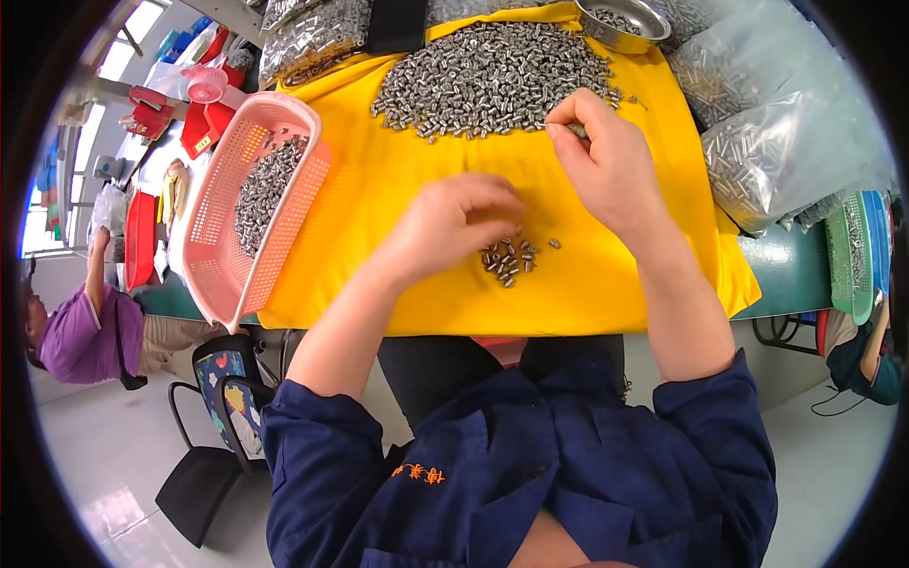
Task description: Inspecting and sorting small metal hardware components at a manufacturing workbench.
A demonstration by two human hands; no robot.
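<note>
A large heap of small metal cylinders (492,76) is spread across the far part of the yellow cloth (369,208). My right hand (611,170) is at the heap's near right edge, with thumb and forefinger pinched together; what they hold, if anything, is too small to make out. Nearer to me lies a little pile of the same metal pieces (507,263), with one stray piece (555,243) beside it. Just over the little pile's far left side is my left hand (454,222), its fingers bent and smeared by motion.
A pink perforated basket (204,256) holding more pieces stands at the left. Clear bags of metal parts (762,161) lie at the right, and a steel bowl (630,38) sits at the far right. One person (85,327) works at left, another (862,355) at right.
</note>
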